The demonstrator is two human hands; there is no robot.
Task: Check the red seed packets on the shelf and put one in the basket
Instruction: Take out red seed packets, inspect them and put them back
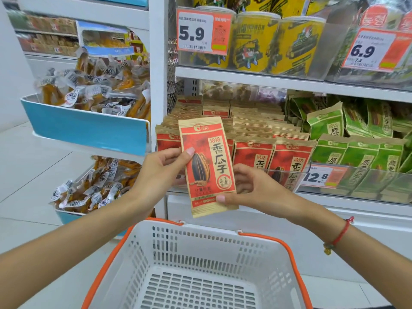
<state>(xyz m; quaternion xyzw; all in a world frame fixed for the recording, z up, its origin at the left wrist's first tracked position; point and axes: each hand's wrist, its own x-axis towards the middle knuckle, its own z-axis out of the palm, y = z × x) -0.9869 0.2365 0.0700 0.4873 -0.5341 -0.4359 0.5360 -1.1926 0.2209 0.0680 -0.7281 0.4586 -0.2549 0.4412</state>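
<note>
Crowding the shelf (245, 80) behind are rows of red seed packets (287, 157) at its left end and green packets (347, 152) to their right, with a clear front lip (347, 175) and a price tag (321, 176) partly hiding them. I am holding one red packet (206, 166) upright, face toward me, its long axis running top to bottom and leaning slightly left, above the far rim of the white basket (200, 253). My left hand (165, 172) is pinching its left edge and my right hand (252, 190) is pinching its lower right corner.
</note>
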